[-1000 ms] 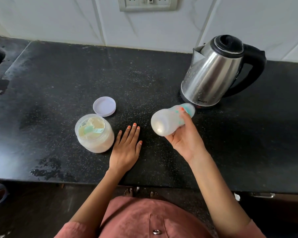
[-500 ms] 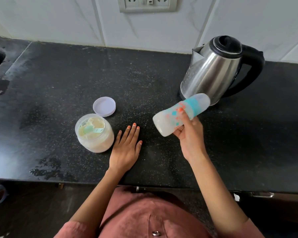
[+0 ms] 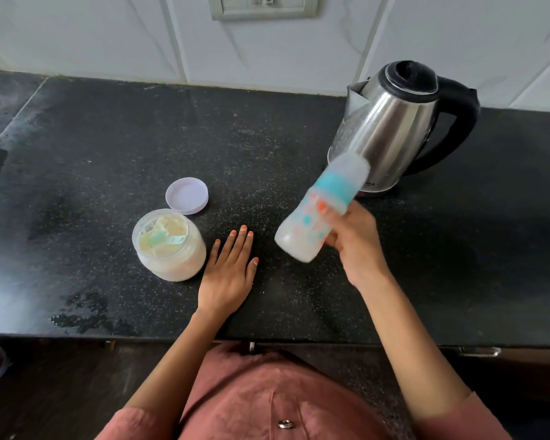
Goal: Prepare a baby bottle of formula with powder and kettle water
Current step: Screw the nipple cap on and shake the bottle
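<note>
Gripping tilted, blurred bottle [image 3: 318, 214] in right hand [image 3: 353, 239]; left hand [image 3: 227, 274] flat on counter [image 3: 108, 138]. Could leak through loose cap [image 3: 350, 166], or clip kettle [image 3: 391, 122] just behind.

One kettle [image 3: 391, 128], one bottle [image 3: 311, 223], one powder jar [image 3: 175, 262], one lid [image 3: 187, 195], one scoop [image 3: 162, 239].

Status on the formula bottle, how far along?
Done: the baby bottle is capped and holds milky liquid; the kettle stands upright. In hand: the right hand grips the tilted, blurred bottle, probably mixing. To do: the powder jar is open, scoop inside, its lid beside it.
</note>
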Demonstrator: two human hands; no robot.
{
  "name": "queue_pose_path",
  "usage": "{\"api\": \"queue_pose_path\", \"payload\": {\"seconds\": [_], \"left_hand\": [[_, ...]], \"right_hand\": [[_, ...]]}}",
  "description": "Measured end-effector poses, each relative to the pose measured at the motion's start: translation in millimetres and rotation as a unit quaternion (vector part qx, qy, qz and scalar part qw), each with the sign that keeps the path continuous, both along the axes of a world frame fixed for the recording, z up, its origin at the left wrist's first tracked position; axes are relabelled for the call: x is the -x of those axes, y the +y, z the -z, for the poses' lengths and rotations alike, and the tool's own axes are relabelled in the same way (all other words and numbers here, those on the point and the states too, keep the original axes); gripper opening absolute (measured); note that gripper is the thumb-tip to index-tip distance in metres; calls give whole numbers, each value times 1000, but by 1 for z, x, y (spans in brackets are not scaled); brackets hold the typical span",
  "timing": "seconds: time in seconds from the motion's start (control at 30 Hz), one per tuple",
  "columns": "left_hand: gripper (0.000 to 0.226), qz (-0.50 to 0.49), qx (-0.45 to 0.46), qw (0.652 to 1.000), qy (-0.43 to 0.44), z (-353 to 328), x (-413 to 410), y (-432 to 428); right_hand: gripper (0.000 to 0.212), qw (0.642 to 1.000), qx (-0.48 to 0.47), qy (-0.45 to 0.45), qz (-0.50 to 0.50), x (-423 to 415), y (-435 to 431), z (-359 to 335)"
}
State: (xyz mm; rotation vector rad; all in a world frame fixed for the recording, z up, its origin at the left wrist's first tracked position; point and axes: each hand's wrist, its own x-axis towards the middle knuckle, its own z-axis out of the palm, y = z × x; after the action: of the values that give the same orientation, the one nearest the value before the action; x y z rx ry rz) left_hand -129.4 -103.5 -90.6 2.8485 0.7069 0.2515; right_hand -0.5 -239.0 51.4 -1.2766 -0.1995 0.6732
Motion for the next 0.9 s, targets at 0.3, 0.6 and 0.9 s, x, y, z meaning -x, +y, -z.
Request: {"api": "queue_pose_path", "payload": {"seconds": [0.3, 0.6, 0.9], "left_hand": [[54, 1, 0, 1000, 2, 0, 0, 0], [56, 7, 3, 1000, 20, 1, 0, 2], [55, 9, -5, 1000, 25, 2, 0, 2]], "right_hand": [[29, 999, 30, -30, -29, 5, 4, 0], [30, 995, 27, -39, -83, 18, 3, 4], [26, 994, 38, -37, -93, 23, -1, 3]]}}
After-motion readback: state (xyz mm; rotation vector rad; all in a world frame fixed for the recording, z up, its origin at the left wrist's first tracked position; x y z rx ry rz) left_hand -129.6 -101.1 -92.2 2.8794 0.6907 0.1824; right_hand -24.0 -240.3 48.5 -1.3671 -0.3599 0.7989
